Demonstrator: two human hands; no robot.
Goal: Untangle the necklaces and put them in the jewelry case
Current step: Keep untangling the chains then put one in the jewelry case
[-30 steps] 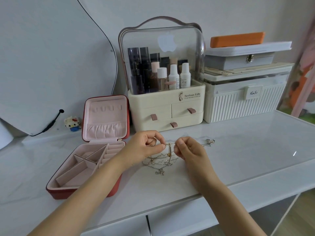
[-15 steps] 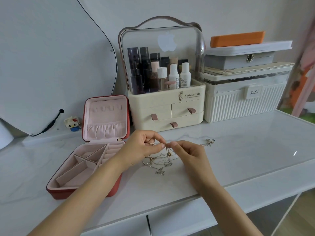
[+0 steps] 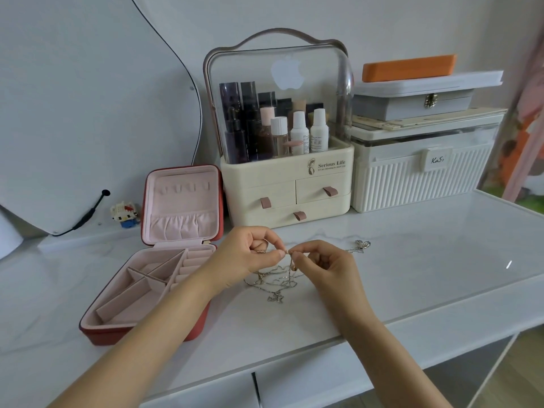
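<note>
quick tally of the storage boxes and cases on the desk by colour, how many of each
Red: 1, the open jewelry case
Cream: 1, the cosmetics organizer
White: 1, the ribbed storage box
Grey: 1, the latched box
Orange: 1, the flat case
Total: 5

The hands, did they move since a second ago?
Yes, a little. The left hand and right hand drew closer, fingertips now nearly touching, both pinching the tangled necklaces. The jewelry case stayed open with no necklace inside.
</note>
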